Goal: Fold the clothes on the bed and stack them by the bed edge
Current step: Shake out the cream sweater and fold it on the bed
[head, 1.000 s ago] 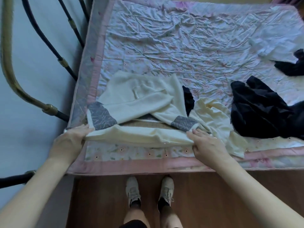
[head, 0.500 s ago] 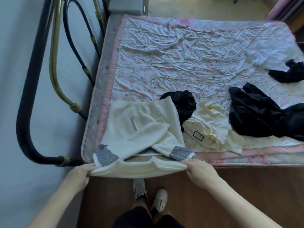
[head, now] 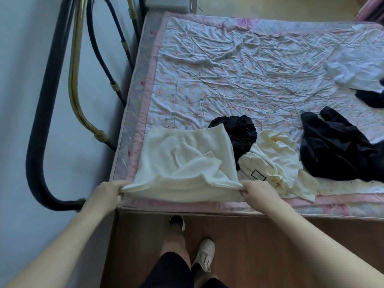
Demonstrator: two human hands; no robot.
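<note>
Cream top [head: 182, 163] lies at the near left corner of the bed [head: 249, 80], sleeves crossed over its body, its near hem hanging slightly past the mattress edge. Left hand [head: 108, 193] pinches the left corner of that hem; right hand [head: 257, 191] pinches the right corner. Both hands are clamped on the cloth, fingers curled, with the hem stretched between them.

Step in hand, as judged: the crosswise fold of this top, sleeves already laid in. The next move would call for lifting the hem with both hands together and carrying it away toward the far end of the garment, keeping the corners level so the sleeves do not slip out.

Count of garments in view: one cream top in hand; one crumpled cream garment [head: 276, 161] just to its right, bearing a small label; one small black bundle [head: 239, 134] touching the top's far right corner; one large black garment [head: 336, 150] further right; one black piece [head: 372, 96] cut by the right frame edge; one white piece [head: 353, 73] beside it. Six in all, five unfolded. No finished stack is visible at the bed edge.

Metal bed frame [head: 76, 84] stands at left.
</note>
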